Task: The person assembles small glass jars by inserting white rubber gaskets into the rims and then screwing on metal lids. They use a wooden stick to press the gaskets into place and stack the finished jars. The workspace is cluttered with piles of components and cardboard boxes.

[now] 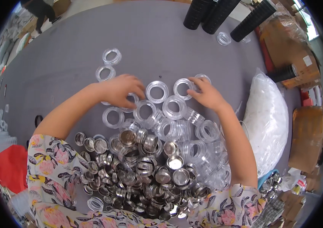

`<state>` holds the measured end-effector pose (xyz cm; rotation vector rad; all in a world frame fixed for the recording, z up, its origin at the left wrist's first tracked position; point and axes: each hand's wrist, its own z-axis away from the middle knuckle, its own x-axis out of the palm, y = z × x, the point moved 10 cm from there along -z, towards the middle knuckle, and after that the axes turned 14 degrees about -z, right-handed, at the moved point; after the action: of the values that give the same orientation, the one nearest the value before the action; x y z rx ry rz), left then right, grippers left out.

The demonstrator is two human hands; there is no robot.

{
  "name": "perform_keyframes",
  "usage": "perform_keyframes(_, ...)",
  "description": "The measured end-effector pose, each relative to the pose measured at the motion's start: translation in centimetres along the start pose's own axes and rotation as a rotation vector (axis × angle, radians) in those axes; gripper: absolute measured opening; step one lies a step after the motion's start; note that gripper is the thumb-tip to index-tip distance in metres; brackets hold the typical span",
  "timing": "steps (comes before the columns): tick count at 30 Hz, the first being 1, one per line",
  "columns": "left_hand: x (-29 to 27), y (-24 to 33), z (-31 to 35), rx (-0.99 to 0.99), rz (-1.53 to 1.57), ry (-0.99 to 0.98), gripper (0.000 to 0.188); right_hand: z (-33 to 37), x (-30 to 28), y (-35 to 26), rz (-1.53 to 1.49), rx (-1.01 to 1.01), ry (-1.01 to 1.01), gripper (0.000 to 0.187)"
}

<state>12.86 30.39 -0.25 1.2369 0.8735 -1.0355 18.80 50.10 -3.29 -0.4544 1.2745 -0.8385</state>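
Note:
My left hand (pixel 122 91), slightly blurred, hovers over clear plastic rings with its fingers apart; one clear ring (pixel 132 99) shows partly beneath it. To the right, my right hand (pixel 209 94) has thumb and fingers at the rim of another clear ring (pixel 183 89), which lies on the table. Just behind those fingers is a further ring (pixel 203 77), partly covered. Between my hands sits a separate clear ring (pixel 157 92). Closer to me, more clear rings (pixel 174 107) spread into a heap, beside a large pile of round silver metal caps (pixel 146 165).
Black ribbed stacks (pixel 222 15) stand at the far right of the grey table (pixel 74 49). A bulging white plastic bag (pixel 268 123) lies right of my right arm, near cardboard boxes (pixel 288 43). On the left is a red cloth or bag (pixel 8 167). A person (pixel 41 11) is far off.

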Motion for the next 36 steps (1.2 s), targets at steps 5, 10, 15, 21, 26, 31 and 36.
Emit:
perform_keyframes(5, -6.7, -10.0, 3.7, -0.659, -0.299, 0.664, 0.04, 3.5, -2.2, -2.8, 0.124, -0.109, 0.214, 0.051)
perform_keyframes(10, -1.1, -12.3, 5.5, -0.873, -0.197, 0.239, 0.039, 15.5, -3.6, -10.3, -0.11, -0.285, 0.23, 0.048)
perform_keyframes(15, 2.3, -8.8, 7.4, -0.733, -0.034, 0.25, 0.037, 31.3, -3.0, -6.9, -0.322, -0.086, 0.428, 0.037)
perform_keyframes(21, 1.7, -3.9, 9.6, -0.76, 0.068, 0.455, 0.041, 39.2, 4.8, -8.3, -0.46, -0.059, 0.491, 0.022)
perform_keyframes(26, 1.3, 0.1, 11.0, -0.833, -0.014, 0.517, 0.042, 39.4, 11.0, -14.0, -0.42, -0.335, 0.395, 0.019)
perform_keyframes(31, 3.4, 0.6, 13.4, -0.902, -0.131, 0.544, 0.051, 40.0, 15.8, -15.4, -0.486, -0.4, 0.379, 0.02)
perform_keyframes(36, 3.6, 1.3, 15.3, -0.871, -0.035, 0.689, 0.054, 41.3, 18.1, -18.4, -0.436, -0.576, 0.358, 0.023)
